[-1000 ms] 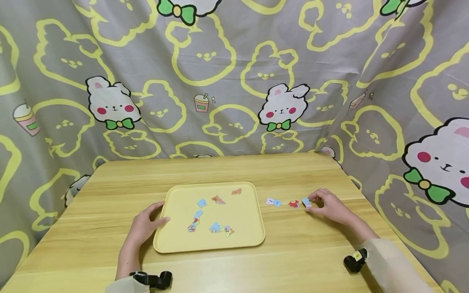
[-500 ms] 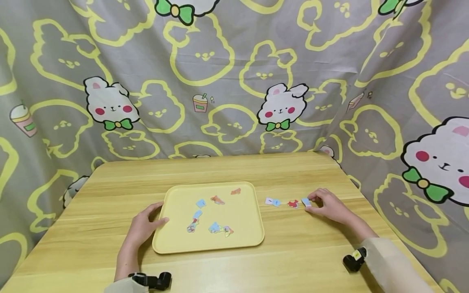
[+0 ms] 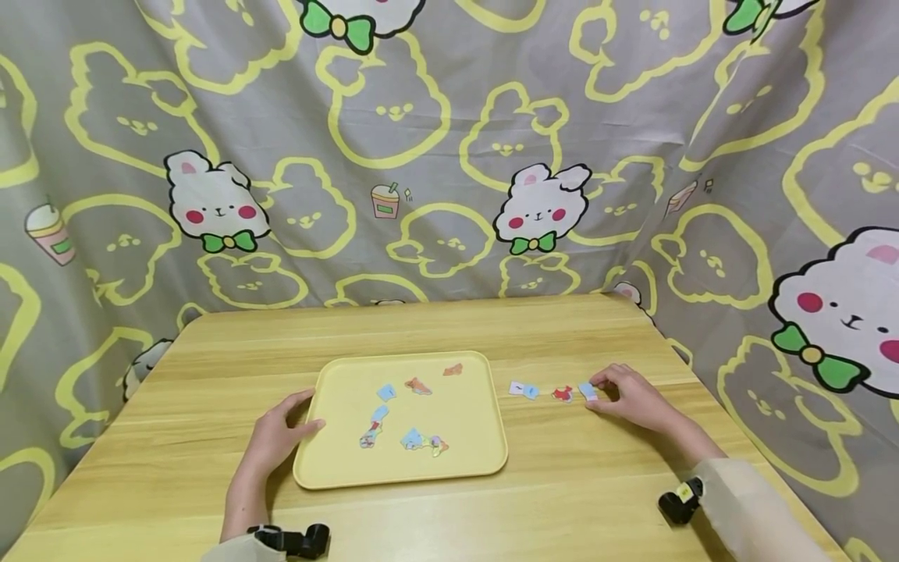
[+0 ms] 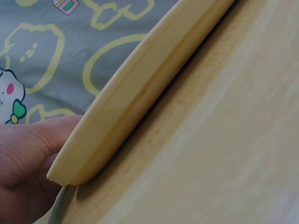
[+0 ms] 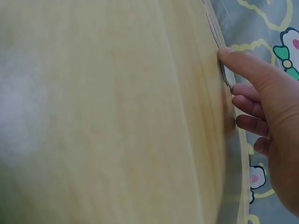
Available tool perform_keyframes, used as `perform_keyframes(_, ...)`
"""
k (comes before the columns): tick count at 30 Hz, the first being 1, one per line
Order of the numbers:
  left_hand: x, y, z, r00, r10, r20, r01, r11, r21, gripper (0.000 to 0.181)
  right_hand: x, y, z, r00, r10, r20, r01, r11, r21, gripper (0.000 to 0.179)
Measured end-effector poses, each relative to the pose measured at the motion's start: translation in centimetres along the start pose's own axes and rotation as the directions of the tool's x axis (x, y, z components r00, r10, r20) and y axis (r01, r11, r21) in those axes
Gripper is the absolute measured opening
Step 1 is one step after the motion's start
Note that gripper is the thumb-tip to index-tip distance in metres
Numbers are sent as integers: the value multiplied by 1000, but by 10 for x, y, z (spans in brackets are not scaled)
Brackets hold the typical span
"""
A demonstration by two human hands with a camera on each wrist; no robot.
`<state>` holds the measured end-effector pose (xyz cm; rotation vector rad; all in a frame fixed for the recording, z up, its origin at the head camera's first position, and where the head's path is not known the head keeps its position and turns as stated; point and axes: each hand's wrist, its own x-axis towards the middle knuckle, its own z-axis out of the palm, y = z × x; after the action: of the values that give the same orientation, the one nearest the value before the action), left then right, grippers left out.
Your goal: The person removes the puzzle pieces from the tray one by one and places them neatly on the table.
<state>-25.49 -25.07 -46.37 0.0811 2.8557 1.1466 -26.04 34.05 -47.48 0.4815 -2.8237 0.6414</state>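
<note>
My left hand [image 3: 275,431] grips the left rim of a yellow tray [image 3: 337,465], thumb over the edge; the left wrist view shows the tray's side wall [image 4: 126,88] close up. Several small, flat, colourful puzzle pieces lie in the tray, among them an orange one [image 3: 417,385] and a light blue one [image 3: 386,392]. To the tray's right, my right hand [image 3: 628,398] pinches the right edge of a blue puzzle piece [image 3: 587,391], which looks nearly flat on the table. Left of it are a red piece [image 3: 563,393] and a joined white and blue pair [image 3: 524,389].
A wooden table [image 3: 435,523] bears everything. A grey curtain [image 3: 435,176] with rabbit patterns hangs behind it and along its sides. Black wrist devices [image 3: 295,539] sit on both forearms.
The blue piece under my right fingers was tilted with a dark edge showing; now it lies flatter. The right hand has barely moved, and the left hand and tray stay put.
</note>
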Motion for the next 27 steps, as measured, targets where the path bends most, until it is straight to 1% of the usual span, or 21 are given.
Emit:
perform_keyframes(9, -2, -3, 0, 1000, -8, 2, 8, 1000, -5, 66, 1, -1, 1, 1000, -10, -2, 10, 1000, -8, 35)
perform_keyframes(20, -5, -5, -1, 1000, -6, -18, 6, 1000, -13, 63, 3, -2, 1, 1000, -5, 5, 5, 1000, 4, 38)
perform_keyframes(22, -4, -5, -1, 1000, -2, -20, 2, 1000, -11, 63, 2, -2, 1, 1000, -7, -2, 7, 1000, 19, 39)
perform_keyframes(27, 0, -3, 1, 1000, 11, -20, -12, 1000, -25, 63, -2, -4, -1, 999, 28, -37, -25, 996, 90, 40)
